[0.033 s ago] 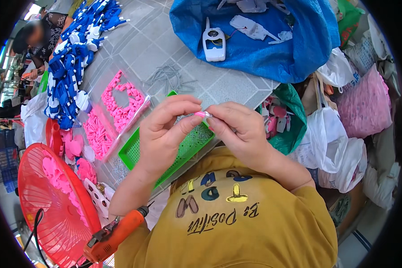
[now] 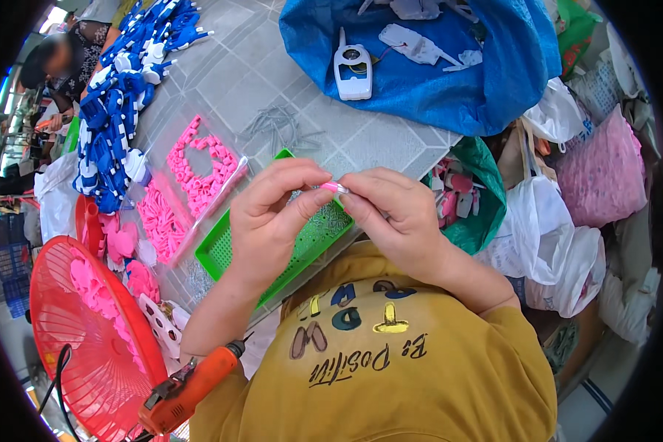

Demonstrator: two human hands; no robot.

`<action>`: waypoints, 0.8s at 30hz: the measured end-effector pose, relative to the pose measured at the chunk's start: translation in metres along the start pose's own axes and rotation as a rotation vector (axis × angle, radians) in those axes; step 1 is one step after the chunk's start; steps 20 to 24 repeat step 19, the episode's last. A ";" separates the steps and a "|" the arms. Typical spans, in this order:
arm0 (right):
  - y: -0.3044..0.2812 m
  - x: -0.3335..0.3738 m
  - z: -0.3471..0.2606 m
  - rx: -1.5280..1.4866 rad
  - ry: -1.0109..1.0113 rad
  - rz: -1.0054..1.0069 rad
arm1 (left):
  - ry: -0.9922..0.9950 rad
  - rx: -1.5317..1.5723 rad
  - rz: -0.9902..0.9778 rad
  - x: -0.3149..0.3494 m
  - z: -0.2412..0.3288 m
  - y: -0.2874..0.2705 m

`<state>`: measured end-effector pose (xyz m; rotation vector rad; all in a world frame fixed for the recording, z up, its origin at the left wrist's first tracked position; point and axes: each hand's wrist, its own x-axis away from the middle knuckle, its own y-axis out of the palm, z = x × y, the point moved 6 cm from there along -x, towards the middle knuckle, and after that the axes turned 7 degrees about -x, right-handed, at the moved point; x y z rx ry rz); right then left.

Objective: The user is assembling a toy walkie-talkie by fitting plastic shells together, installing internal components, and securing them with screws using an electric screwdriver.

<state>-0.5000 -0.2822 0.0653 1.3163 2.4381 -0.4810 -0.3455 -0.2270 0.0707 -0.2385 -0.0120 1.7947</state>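
Observation:
Fingertips of my left hand (image 2: 276, 206) pinch a small pink plastic piece (image 2: 331, 187). At its other end my right hand (image 2: 394, 210) pinches too, thumb against forefinger, where a small pale or metallic tip shows. What exactly that tip is, I cannot make out. Both hands hover over a green perforated basket (image 2: 217, 247) that holds many small metal parts, probably screws or pins. Left of the basket, a clear divided tray (image 2: 236, 180) carries small pink plastic parts (image 2: 206, 173). Beyond the hands, thin metal rods (image 2: 276, 129) lie in a loose pile on the grey tiled tabletop.
An orange power screwdriver (image 2: 191, 394) and a red basket (image 2: 88, 346) of pink parts are at lower left. Blue and white toy pieces (image 2: 118, 110) heap at far left, near another person. A blue bag (image 2: 420, 88) holds white toy shells; a green bag (image 2: 486, 221) stands at right.

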 end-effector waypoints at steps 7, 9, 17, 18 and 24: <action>0.000 0.001 -0.001 0.086 -0.109 0.018 | -0.015 -0.172 0.011 -0.001 0.005 -0.001; 0.000 0.002 -0.001 0.130 -0.130 0.020 | 0.074 -0.298 0.010 -0.001 0.009 -0.002; -0.001 0.006 -0.003 0.210 -0.147 -0.014 | 0.167 -0.338 -0.081 -0.002 0.011 -0.001; -0.001 0.006 -0.003 0.205 -0.161 -0.010 | 0.170 -0.338 -0.091 -0.003 0.011 0.000; 0.000 0.005 -0.002 0.197 -0.178 -0.009 | 0.169 -0.339 -0.090 -0.002 0.011 0.000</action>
